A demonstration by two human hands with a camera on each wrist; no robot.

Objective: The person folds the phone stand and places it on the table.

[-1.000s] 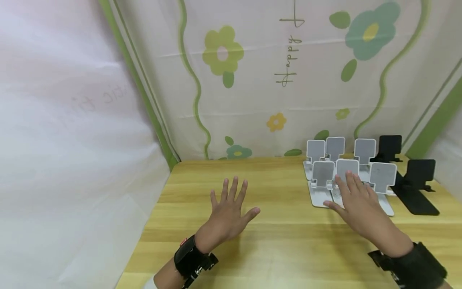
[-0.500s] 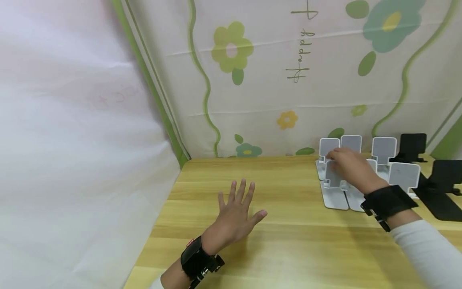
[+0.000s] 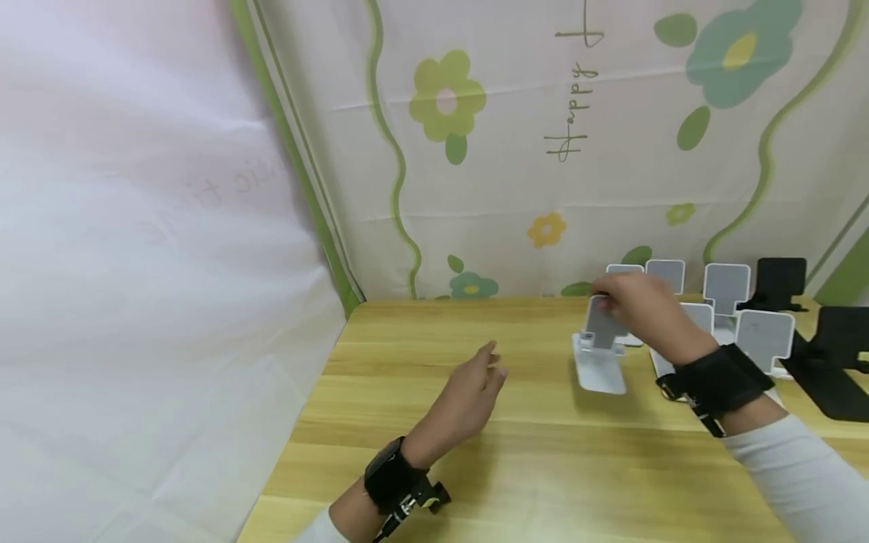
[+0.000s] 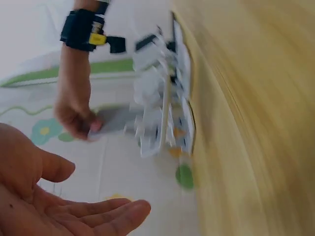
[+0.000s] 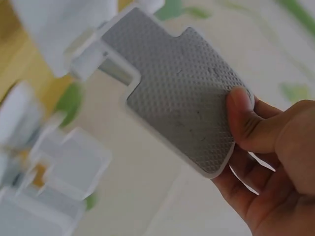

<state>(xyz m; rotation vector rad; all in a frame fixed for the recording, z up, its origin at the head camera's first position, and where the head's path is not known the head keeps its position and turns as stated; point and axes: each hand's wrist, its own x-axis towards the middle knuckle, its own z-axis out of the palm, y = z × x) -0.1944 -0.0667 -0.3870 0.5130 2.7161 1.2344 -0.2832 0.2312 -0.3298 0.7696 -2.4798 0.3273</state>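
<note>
A white phone stand (image 3: 600, 372) with a grey textured pad is held by my right hand (image 3: 641, 308) at the upper edge of its back plate. In the right wrist view, the thumb (image 5: 239, 110) presses the pad side of the phone stand (image 5: 182, 93), with fingers behind. Its base hangs tilted close over the table, left of the other stands. My left hand (image 3: 465, 394) is above the table to the left, holding nothing. The left wrist view shows that hand (image 4: 29, 196) with its palm turned up and fingers extended.
Several white phone stands (image 3: 765, 337) stand in two rows at the right of the wooden table (image 3: 543, 475). Two black ones, a front stand (image 3: 842, 335) and a rear stand (image 3: 781, 283), are at their right. A flowered curtain (image 3: 495, 173) hangs behind the table.
My right hand has reached the front-left white phone stand, gripped it and drawn it leftward out of its row. My left hand, spread before, has turned sideways and moved slightly right.
</note>
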